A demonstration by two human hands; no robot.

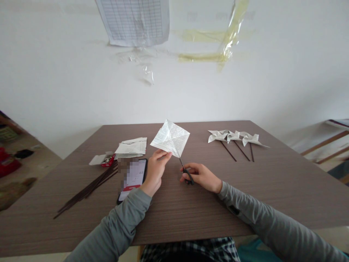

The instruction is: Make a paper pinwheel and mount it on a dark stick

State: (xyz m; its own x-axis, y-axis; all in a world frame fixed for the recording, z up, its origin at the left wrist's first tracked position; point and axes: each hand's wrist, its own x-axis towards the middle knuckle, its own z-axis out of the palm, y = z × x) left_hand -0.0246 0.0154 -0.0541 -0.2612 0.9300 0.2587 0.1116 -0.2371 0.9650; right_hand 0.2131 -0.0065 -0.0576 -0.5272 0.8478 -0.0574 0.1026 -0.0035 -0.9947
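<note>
My left hand [156, 169] pinches the lower edge of a square sheet of printed paper [171, 136], which is held up above the table with crease lines crossing its middle. In my right hand [200, 175] is a pair of scissors [188, 176] with dark handles, my fingers closed round them. The scissor blades point up and meet the paper's lower corner; whether they are spread or closed I cannot tell. A phone [133, 180] with a lit screen lies just left of my left hand.
Three paper pinwheels [234, 136] on dark sticks lie at the back right. On the left are a stack of paper squares [132, 146], an opened small red box [107, 160] and a bundle of dark sticks [87, 187]. A white wall [177, 98] rises behind the table [218, 214].
</note>
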